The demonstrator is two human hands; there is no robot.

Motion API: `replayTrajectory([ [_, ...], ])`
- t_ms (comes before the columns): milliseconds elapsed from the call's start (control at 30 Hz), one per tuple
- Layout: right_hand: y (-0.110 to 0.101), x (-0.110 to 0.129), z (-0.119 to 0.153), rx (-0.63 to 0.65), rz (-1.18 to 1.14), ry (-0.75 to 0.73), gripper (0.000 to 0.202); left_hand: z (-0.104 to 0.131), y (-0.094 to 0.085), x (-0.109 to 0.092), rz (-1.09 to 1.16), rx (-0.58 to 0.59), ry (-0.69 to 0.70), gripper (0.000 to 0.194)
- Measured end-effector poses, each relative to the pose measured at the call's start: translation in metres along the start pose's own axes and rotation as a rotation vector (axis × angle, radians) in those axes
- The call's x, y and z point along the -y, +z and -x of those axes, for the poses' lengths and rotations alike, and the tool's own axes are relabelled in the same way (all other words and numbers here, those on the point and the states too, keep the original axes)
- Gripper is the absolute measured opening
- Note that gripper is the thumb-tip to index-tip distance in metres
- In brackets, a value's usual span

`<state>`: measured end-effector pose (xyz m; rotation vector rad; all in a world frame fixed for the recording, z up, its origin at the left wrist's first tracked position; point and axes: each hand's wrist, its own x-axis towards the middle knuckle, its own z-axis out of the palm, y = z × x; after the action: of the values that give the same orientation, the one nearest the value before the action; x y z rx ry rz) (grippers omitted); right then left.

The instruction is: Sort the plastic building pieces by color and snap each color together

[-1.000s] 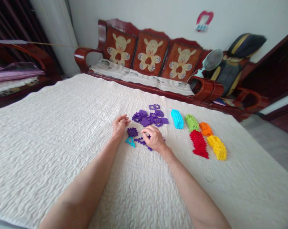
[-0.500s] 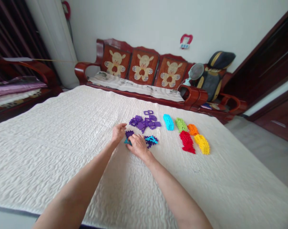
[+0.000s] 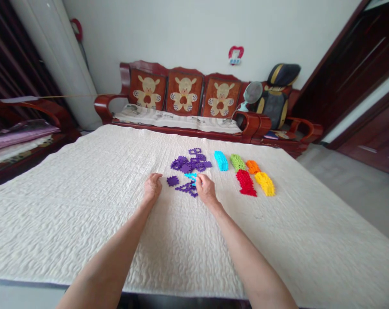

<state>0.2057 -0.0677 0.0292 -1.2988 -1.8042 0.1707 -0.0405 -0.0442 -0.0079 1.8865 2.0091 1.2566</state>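
Evidently, items are arranged by colour; clock directions are read from the right hand, twelve pointing away from the person.

Right hand [image 3: 206,188]: closed in a pinch, thumb and fingers gripping a light-blue piece [image 3: 191,175]. The piece juts out at ten o'clock, its slim, toothed part exposed; the grip seems to take one end only, perhaps to keep the teeth clear.

Left hand [image 3: 153,187]: at nine o'clock, loosely clenched over the quilted cover [image 3: 162,249]. No piece shows; whether the fingers enclose one, I cannot tell.

Purple square tile [image 3: 173,181]: one, flat, between the hands, nearer the left. Probably set apart for easy reach.

Purple openwork pieces [image 3: 184,188]: several, overlapping, at nine o'clock, just beside the right hand; exact count unclear.

Purple pile [image 3: 185,167]: at eleven o'clock, loose and overlapping, likely a common stock within reach of both hands.

Toothed blocks: light-blue block [image 3: 221,161] at one; green block [image 3: 237,162] between one and two; orange block [image 3: 253,167] at two; red block [image 3: 245,182] and yellow block [image 3: 265,184] at three. Each is a single colour, grouped apart from the loose pieces, presumably to prevent mixing.
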Motion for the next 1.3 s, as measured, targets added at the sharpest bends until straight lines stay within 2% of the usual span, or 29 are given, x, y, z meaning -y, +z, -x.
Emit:
replayTrajectory([
  [67,-0.02,-0.026,-0.008,-0.07,0.029,0.218,0.034,-0.001,0.0,0.001,-0.001,-0.002,0.003,0.037],
  [133,-0.038,-0.049,-0.012,-0.095,0.081,0.368,0.034,-0.001,0.0,0.001,0.005,-0.007,-0.004,0.036],
  [233,-0.05,-0.072,-0.011,-0.105,0.13,0.466,0.034,-0.001,-0.001,-0.001,0.023,-0.013,-0.033,0.033],
  [467,-0.046,-0.086,0.005,-0.215,0.159,0.368,0.035,0.0,-0.006,-0.005,0.052,-0.003,-0.063,0.032],
  [667,-0.058,-0.095,0.007,-0.297,0.259,0.314,0.034,0.0,-0.005,0.001,0.055,-0.006,-0.059,0.031],
  [800,-0.057,-0.088,0.008,-0.255,0.258,0.243,0.031,0.0,-0.005,0.003,0.064,-0.009,-0.048,0.031],
  [900,-0.05,-0.08,0.008,-0.179,0.125,0.202,0.027,0.001,-0.005,0.001,0.064,-0.01,-0.062,0.03],
  [967,-0.046,-0.078,0.008,-0.178,-0.011,0.248,0.027,0.002,-0.006,0.0,0.066,-0.01,-0.07,0.03],
  [1033,-0.045,-0.081,0.008,-0.239,-0.115,0.343,0.03,0.002,-0.007,0.0,0.066,-0.003,-0.074,0.031],
  [1100,-0.046,-0.087,0.007,-0.313,-0.152,0.418,0.031,0.0,-0.006,-0.002,0.052,0.003,-0.092,0.032],
  [1167,-0.048,-0.093,0.006,-0.335,-0.135,0.442,0.03,-0.006,-0.003,-0.004,0.016,0.012,-0.122,0.032],
  [1300,-0.051,-0.098,0.005,-0.189,-0.079,0.356,0.038,-0.025,0.011,-0.016,-0.018,0.035,-0.092,0.035],
])
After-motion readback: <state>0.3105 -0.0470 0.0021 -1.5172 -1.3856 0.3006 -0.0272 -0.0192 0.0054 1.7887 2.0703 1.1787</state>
